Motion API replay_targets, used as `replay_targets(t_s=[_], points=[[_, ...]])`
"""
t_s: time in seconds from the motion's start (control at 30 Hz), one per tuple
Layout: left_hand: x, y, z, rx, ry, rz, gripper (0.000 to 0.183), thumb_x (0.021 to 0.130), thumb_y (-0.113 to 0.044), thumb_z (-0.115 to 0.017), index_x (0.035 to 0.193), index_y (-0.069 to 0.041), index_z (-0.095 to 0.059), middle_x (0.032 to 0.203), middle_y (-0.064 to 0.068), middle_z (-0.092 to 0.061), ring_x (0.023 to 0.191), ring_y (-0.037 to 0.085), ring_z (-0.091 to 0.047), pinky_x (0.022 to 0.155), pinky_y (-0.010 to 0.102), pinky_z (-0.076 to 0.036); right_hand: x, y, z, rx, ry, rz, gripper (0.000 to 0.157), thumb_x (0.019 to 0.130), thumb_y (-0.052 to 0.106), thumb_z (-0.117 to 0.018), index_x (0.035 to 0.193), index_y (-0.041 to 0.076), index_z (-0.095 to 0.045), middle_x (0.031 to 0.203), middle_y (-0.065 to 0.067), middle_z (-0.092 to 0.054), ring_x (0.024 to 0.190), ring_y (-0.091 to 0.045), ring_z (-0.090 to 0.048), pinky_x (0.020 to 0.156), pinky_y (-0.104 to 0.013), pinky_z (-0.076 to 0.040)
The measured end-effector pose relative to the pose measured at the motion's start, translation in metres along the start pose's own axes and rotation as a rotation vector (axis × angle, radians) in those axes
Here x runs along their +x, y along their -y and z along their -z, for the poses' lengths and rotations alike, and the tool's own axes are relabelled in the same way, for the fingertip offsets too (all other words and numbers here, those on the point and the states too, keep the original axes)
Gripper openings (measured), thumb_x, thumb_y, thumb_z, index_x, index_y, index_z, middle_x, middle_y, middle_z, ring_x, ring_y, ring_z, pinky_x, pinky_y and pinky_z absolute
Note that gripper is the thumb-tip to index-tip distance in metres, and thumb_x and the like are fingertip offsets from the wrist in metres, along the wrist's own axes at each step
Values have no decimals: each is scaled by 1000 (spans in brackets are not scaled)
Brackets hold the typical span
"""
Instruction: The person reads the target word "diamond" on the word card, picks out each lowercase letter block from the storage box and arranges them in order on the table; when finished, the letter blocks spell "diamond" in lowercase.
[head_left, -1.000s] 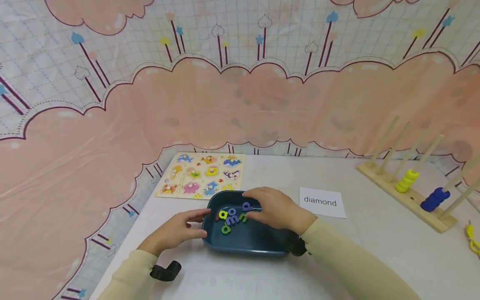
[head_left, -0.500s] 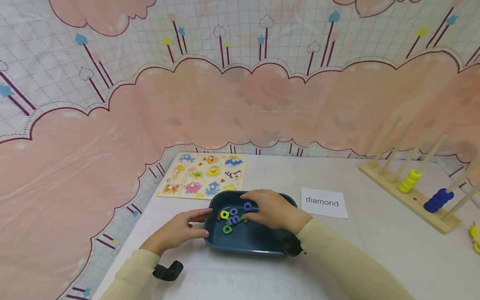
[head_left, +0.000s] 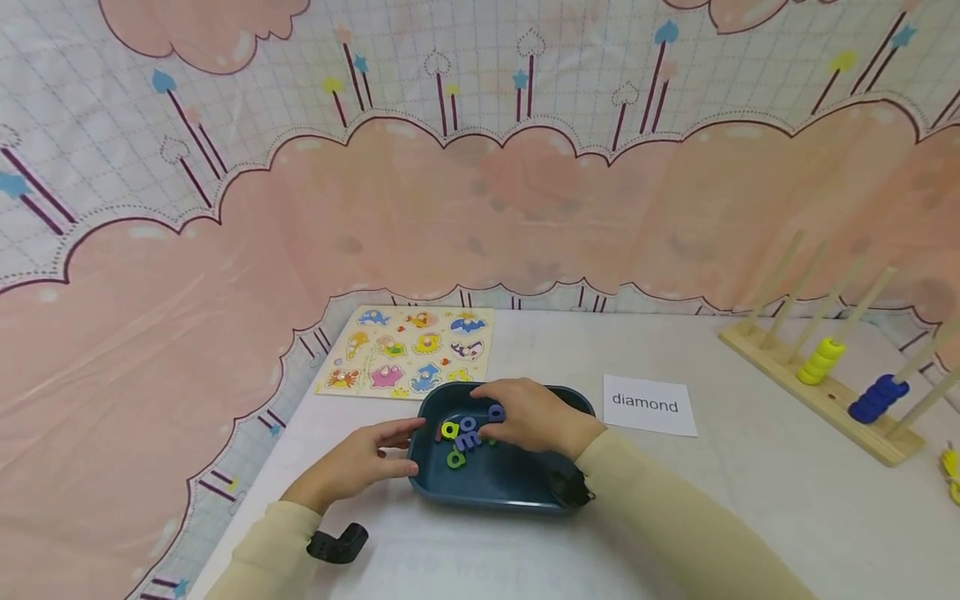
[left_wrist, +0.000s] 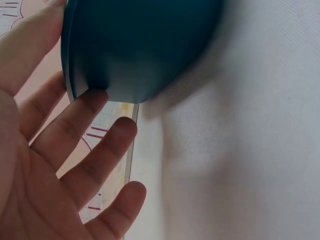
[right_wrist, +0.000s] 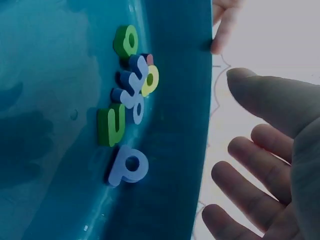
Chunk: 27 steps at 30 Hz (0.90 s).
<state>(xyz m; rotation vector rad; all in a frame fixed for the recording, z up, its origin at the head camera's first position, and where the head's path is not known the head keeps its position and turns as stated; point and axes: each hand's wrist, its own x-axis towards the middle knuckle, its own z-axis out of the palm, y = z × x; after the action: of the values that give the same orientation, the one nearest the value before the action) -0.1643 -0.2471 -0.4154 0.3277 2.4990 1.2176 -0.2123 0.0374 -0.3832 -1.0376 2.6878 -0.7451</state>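
1. White cloth-covered table, with the person facing twelve.
2. Pale wooden peg rack carrying yellow and blue beads, well off between two and three o'clock from the tray.
3. Glossy dark teal rounded-rectangular tray, right before the person.
4. Flat cream puzzle board of colourful sea animals, just past the tray between ten and eleven.
5. Left hand, fingers spread, touching the tray's wall at nine.
6. Right hand above the tray, thumb and fingers parted, holding nothing.
7. White rectangular card printed "diamond", beyond the tray's edge at about two.
8. Small thick letters inside the tray towards nine to ten: purple m-shaped letter mid-cluster, green looped letter at seven from it, purple looped letter at one, nearest the right hand.
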Motion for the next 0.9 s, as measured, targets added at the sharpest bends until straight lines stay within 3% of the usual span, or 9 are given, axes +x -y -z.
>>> replay_targets(t_s=[0.2, 0.57, 0.9], points=[[0, 1, 1, -28, 9, 4, 66, 91, -29, -76, 148, -10, -49, 144, 15, -54, 127, 37, -54, 103, 60, -42, 12, -4, -5, 33, 56, -25, 51, 93, 28, -74, 138, 9, -60, 134, -8, -62, 123, -26, -57, 109, -45, -41], [0, 3, 0, -44, 32, 8, 66, 92, -29, -74, 150, -10, -47, 144, 16, -53, 128, 38, -53, 102, 59, -44, 15, -8, -23, 58, 146, 11, 46, 92, 27, -76, 133, 10, -65, 127, -7, -67, 113, -20, -62, 103, -39, -47], [0, 3, 0, -39, 35, 22, 66, 92, -32, -74, 150, -13, -48, 144, 15, -54, 129, 37, -52, 102, 58, -44, 19, -5, -32, 76, 201, 36, 41, 91, 28, -77, 128, 13, -68, 118, 2, -69, 98, -7, -60, 99, -31, -50]])
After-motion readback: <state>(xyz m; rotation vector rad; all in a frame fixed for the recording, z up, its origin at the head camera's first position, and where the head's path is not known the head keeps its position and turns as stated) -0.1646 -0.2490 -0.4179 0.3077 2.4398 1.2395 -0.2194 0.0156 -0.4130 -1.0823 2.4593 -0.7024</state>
